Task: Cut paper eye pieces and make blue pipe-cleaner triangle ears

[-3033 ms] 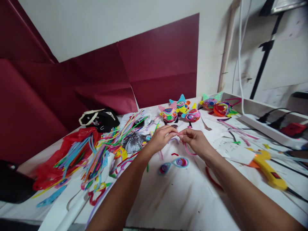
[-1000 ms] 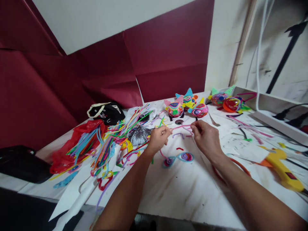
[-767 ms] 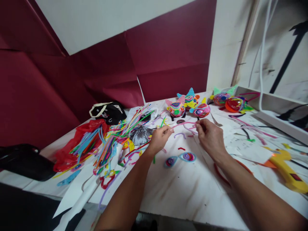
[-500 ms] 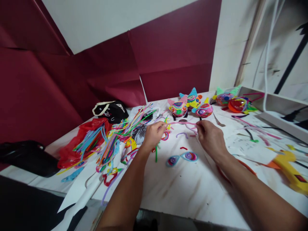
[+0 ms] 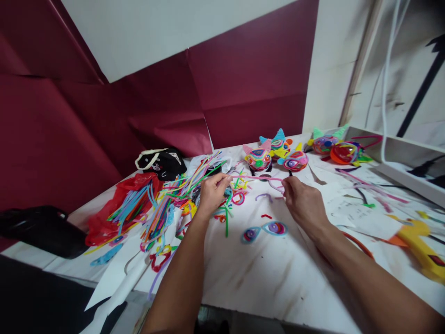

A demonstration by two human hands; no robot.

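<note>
The near edge of the table (image 5: pixel 257 287) crosses low in my view, and its white top runs from there up to the joined pair of blue-rimmed eye shapes (image 5: pixel 277 228). A heap of loose pipe cleaners (image 5: pixel 158 225) bounds my room on the left, a yellow glue gun (image 5: pixel 421 248) on the right, and a row of decorated ball-shaped animal heads (image 5: pixel 259 159) beyond. My forearms reach forward and slant inward. My hands are apart, with a pink pipe cleaner (image 5: pixel 257 177) spanning nearly straight and level between them: my left hand (image 5: pixel 212 195) pinches it between thumb and fingers, and my right hand (image 5: pixel 303 199) grips it, knuckles up.
</note>
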